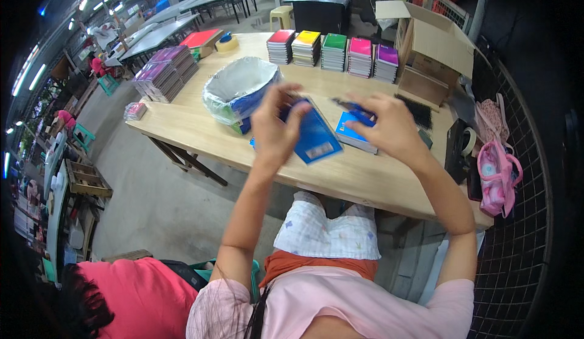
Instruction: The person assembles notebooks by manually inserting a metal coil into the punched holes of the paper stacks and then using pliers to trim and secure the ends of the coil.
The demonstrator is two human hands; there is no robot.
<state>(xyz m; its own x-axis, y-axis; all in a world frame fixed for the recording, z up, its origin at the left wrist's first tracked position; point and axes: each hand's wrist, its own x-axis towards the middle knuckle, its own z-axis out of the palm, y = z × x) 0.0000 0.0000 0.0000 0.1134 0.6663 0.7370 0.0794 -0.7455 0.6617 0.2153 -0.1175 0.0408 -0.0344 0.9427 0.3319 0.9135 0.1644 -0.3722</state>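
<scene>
Left hand pinches blue notebook above the wooden table; right hand, at its 3 o'clock, grips a blue strip. Judgement: hold notebook steady, align squarely.

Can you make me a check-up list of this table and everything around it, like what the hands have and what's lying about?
Surface: pale wooden table, bare at its near edge.
Job's things: blue notebook in the left hand; a small blue item in the right hand, too blurred to name; another blue notebook flat on the table.
Clutter: five stacks of coloured notebooks along the far edge, purple stacks, a plastic-lined bin, open cardboard box, tape roll, black comb bindings.
Grips: both hands closed on their items.
Cables: nothing seen.
Surroundings: pink bag on a wire grid at right, long tables behind, a person in red close by.
</scene>
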